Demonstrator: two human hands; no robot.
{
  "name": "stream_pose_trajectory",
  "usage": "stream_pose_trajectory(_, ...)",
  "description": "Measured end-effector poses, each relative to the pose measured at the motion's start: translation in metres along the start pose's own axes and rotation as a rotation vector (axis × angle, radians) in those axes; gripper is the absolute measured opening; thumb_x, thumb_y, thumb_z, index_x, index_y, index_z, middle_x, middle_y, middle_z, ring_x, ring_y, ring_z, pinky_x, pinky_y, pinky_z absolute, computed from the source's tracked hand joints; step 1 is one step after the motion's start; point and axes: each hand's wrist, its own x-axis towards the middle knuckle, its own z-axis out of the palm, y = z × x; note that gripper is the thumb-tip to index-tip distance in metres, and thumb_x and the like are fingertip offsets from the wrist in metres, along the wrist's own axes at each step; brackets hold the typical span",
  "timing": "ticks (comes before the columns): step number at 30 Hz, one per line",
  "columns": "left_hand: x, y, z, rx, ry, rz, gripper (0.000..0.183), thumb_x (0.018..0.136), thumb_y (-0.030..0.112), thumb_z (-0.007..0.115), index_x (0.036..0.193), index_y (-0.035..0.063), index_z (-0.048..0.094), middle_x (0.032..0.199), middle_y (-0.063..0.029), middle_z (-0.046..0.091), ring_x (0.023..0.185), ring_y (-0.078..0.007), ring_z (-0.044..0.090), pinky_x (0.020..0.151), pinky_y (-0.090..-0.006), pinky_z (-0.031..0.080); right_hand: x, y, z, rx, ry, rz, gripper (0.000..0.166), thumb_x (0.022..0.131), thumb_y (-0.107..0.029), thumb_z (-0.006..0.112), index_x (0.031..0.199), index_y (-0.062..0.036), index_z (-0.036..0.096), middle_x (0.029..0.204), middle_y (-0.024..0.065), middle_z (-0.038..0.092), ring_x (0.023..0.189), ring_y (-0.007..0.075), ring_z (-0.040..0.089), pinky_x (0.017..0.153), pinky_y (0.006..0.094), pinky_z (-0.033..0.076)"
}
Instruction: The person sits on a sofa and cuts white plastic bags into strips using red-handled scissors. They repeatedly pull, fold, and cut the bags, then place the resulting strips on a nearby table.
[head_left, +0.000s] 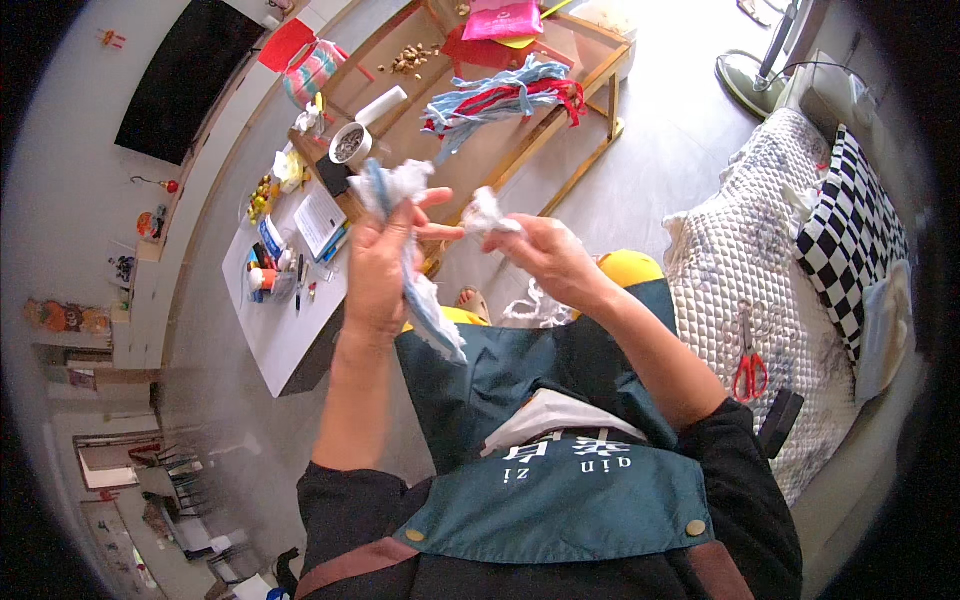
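My left hand (382, 262) grips a blue and white strip of fluffy cloth (431, 311), its lower end hanging over the apron (495, 360). A white tuft of the fabric sticks up above the thumb, slightly blurred. Two left fingers point towards my right hand (544, 255), which pinches a small white fluffy piece (486, 214) between thumb and fingers. Whether that piece joins the strip cannot be told. Beyond the hands, a bundle of light-blue and red cloth strips (502, 101) lies on the wooden-framed table (517, 161).
Red-handled scissors (750, 371) and a black box (780, 421) rest on the quilted sofa cover (712, 262) at right. To the left, a white table (262, 341) carries papers (320, 219) and small bottles. A white bowl (351, 144) stands near a paper roll (381, 105).
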Motion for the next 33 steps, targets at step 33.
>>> stream_pose_trajectory(33,0.265,-0.237,-0.039,1.617,-0.036,0.433,0.025,0.077,0.015,0.053,0.099,0.0047,0.05,0.097,-0.0134,0.05,0.098,-0.0312,0.049,0.083,-0.0446,0.038,0.03,0.12,-0.038,0.777,0.231,0.391,0.027,0.097,-0.032,0.047,0.088,-0.0076,0.056,0.058,-0.0083,0.036,0.049,0.0025,0.03,0.044,0.02,0.023)
